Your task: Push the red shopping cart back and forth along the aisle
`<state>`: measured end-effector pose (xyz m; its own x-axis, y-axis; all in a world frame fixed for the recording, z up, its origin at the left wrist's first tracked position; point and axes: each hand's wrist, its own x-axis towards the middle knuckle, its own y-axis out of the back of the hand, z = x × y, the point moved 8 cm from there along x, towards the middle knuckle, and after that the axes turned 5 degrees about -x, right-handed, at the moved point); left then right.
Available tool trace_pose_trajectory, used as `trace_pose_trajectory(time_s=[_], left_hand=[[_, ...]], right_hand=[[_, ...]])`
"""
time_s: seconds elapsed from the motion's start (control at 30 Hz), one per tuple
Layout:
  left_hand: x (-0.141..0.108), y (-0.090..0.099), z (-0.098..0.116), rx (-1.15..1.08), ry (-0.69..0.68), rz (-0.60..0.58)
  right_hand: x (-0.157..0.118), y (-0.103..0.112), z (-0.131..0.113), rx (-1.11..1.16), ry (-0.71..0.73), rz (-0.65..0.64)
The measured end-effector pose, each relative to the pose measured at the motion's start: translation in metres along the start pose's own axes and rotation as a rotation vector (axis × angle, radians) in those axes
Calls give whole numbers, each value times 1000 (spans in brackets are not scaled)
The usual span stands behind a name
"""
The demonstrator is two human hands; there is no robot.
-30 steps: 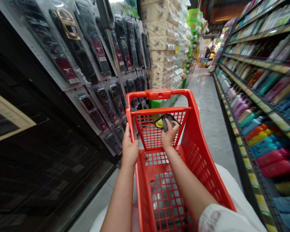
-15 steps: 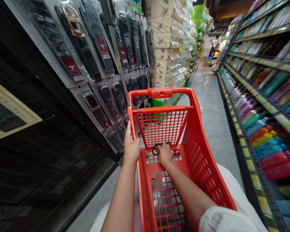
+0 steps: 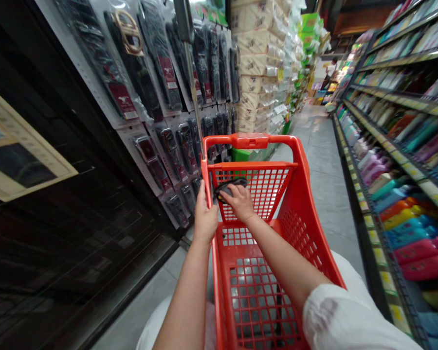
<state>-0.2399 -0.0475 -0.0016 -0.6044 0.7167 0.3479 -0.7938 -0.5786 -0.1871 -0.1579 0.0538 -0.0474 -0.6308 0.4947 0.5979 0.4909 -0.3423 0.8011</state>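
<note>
A red plastic shopping basket [image 3: 316, 233] with mesh panels stands in front of me, its raised handle at the far end. My left hand [image 3: 206, 219] is closed around the basket's left rim. Inside, near the far left corner, my right hand [image 3: 241, 201] grips a small black object [image 3: 222, 188] with a bit of yellow on it; its kind is unclear because my fingers cover part of it. That hand and the object are raised off the basket floor, in front of the far mesh panel [image 3: 268, 194].
Packaged belts [image 3: 168, 73] hang on the rack at left, beside a metal pole [image 3: 194, 92]. Stacked tissue packs [image 3: 257, 63] stand beyond. Shelves of bottles [image 3: 397, 214] line the right side. A tiled aisle [image 3: 319, 146] runs ahead, with a person [image 3: 330, 73] far off.
My right hand has lifted the black object from the basket floor, up and left toward the far left corner. My left hand keeps hold of the rim. The view has shifted slightly left.
</note>
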Motion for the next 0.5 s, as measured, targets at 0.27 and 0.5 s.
trace_pose_trajectory(time_s=[0.27, 0.5], left_hand=[[1, 0, 1, -14, 6, -33], [3, -4, 4, -1, -2, -41]], right_hand=[[-99, -73, 3, -25, 123, -380], [-149, -37, 107, -189, -565, -466]])
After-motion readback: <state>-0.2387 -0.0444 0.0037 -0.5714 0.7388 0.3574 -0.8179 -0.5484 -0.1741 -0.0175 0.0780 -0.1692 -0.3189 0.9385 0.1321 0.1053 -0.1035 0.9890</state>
